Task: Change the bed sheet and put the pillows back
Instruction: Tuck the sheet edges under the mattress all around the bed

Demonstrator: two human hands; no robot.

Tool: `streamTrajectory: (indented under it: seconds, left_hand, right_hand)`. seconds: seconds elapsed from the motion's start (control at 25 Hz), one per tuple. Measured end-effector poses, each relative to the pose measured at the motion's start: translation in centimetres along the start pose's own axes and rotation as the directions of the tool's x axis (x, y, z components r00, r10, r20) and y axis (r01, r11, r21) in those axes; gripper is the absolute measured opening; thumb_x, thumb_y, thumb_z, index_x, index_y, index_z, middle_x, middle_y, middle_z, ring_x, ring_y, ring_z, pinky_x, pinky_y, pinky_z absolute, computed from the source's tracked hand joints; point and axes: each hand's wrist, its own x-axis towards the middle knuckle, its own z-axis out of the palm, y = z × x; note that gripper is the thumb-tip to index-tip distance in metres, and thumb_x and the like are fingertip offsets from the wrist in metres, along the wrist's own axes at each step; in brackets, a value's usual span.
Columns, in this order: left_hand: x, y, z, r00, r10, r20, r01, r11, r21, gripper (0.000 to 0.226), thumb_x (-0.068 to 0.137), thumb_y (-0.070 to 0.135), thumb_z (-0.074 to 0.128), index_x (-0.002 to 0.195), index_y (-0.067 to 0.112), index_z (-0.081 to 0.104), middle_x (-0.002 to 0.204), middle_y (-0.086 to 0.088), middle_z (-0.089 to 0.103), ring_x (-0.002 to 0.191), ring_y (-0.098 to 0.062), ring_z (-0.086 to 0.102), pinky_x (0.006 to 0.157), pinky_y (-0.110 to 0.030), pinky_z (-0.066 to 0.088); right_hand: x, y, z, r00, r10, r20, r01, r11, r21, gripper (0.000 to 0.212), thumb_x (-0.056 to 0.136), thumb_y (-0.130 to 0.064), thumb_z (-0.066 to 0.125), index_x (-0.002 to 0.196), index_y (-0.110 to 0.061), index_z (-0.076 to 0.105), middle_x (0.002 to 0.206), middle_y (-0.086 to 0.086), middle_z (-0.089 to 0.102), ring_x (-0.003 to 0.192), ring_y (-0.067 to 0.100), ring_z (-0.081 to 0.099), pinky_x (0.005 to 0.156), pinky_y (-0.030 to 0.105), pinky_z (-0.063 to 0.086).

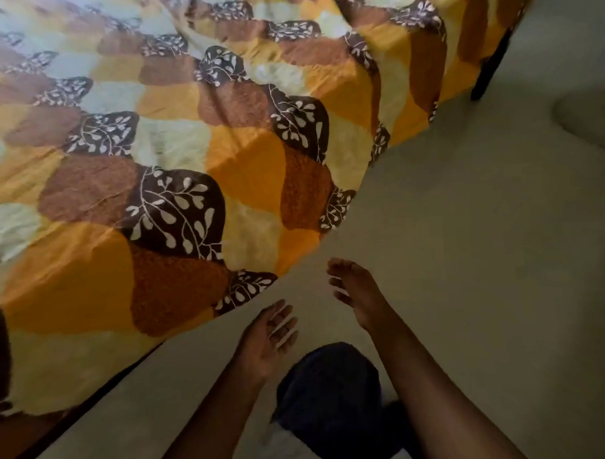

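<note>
Bed sheet (176,185): scalloped print in orange, rust, cream and dark brown panels with white leaves. It lies spread over the bed, creased in places, and its border hangs over the bed's near side down toward the floor (466,258), which is pale grey-beige

Left hand (269,337): just off the bed's near side, close to the hanging hem. Palm turned up, fingers loosely spread, holding nothing. A strip of floor shows between fingertips and cloth, so no contact

Right hand (355,296): a little farther out from the bed than the left. Fingers relaxed and slightly curved, empty, tips pointing toward the hem but apart from it

Dark blue trouser knee (331,393): between the two forearms, on the side away from the bed

Dark bed leg (491,68): shows below the sheet at the bed's far corner

Far part of the bed is blurred
</note>
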Motion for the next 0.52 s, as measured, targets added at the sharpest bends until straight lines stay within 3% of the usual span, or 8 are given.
streamTrajectory:
  seconds: [0.12, 0.24, 0.32, 0.36, 0.44, 0.52]
  left_hand:
    - [-3.2, 0.8, 5.5, 0.999, 0.039, 0.031, -0.047, 0.947, 0.319, 0.019, 0.096, 0.021, 0.046, 0.097, 0.016, 0.064, 0.11, -0.005, 0.062, 0.103, -0.023, 0.056, 0.083, -0.033, 0.046]
    - [-5.8, 3.7, 12.0, 0.957, 0.23, 0.179, -0.292, 0.753, 0.59, 0.021, 0.097, 0.02, 0.044, 0.1, 0.017, 0.064, 0.109, -0.005, 0.065, 0.098, -0.019, 0.06, 0.083, -0.031, 0.046]
    - [-7.1, 6.7, 15.7, 0.869, 0.364, 0.336, -0.494, 0.577, 0.651, 0.018, 0.094, 0.02, 0.048, 0.096, 0.026, 0.065, 0.105, -0.002, 0.067, 0.1, -0.02, 0.062, 0.085, -0.035, 0.049]
    - [-7.3, 8.3, 17.7, 0.808, 0.41, 0.423, -0.583, 0.455, 0.673, 0.018, 0.093, 0.02, 0.05, 0.094, 0.029, 0.065, 0.104, 0.001, 0.068, 0.099, -0.019, 0.063, 0.085, -0.036, 0.051]
    - [-6.6, 11.9, 22.2, 0.645, 0.465, 0.607, -0.714, 0.083, 0.695, 0.018, 0.093, 0.018, 0.051, 0.098, 0.028, 0.065, 0.105, 0.005, 0.067, 0.097, -0.014, 0.064, 0.083, -0.031, 0.051]
    - [-5.3, 15.7, 27.7, 0.483, 0.469, 0.74, -0.738, -0.238, 0.632, 0.021, 0.094, 0.017, 0.051, 0.109, 0.019, 0.065, 0.11, 0.002, 0.066, 0.101, -0.016, 0.062, 0.083, -0.026, 0.046]
  right_hand:
    - [-1.7, -3.5, -4.0, 0.999, -0.054, -0.002, 0.054, 0.996, -0.067, 0.019, 0.094, -0.021, 0.051, 0.109, -0.02, 0.063, 0.103, -0.001, 0.064, 0.088, 0.011, 0.06, 0.073, 0.023, 0.045]
    - [-1.9, -8.5, -6.9, 0.978, -0.201, -0.051, 0.198, 0.978, -0.061, 0.012, 0.093, -0.021, 0.054, 0.096, -0.024, 0.065, 0.094, -0.005, 0.066, 0.082, 0.007, 0.059, 0.069, 0.021, 0.045]
    - [-1.4, -12.0, -7.8, 0.959, -0.274, -0.074, 0.271, 0.961, -0.056, 0.01, 0.092, -0.021, 0.057, 0.089, -0.025, 0.065, 0.088, -0.008, 0.066, 0.08, 0.005, 0.059, 0.066, 0.019, 0.045]
    - [-0.8, -13.9, -8.3, 0.948, -0.309, -0.074, 0.306, 0.95, -0.058, 0.009, 0.091, -0.02, 0.057, 0.09, -0.024, 0.065, 0.086, -0.009, 0.066, 0.079, 0.005, 0.059, 0.064, 0.018, 0.044]
    - [0.4, -17.4, -9.1, 0.919, -0.388, -0.07, 0.38, 0.919, -0.108, 0.009, 0.091, -0.021, 0.057, 0.092, -0.024, 0.065, 0.082, -0.011, 0.064, 0.076, 0.003, 0.058, 0.063, 0.016, 0.043]
    - [2.5, -21.0, -9.9, 0.866, -0.496, -0.071, 0.479, 0.861, -0.175, 0.01, 0.091, -0.021, 0.058, 0.088, -0.027, 0.064, 0.077, -0.012, 0.063, 0.069, -0.002, 0.056, 0.063, 0.016, 0.042]
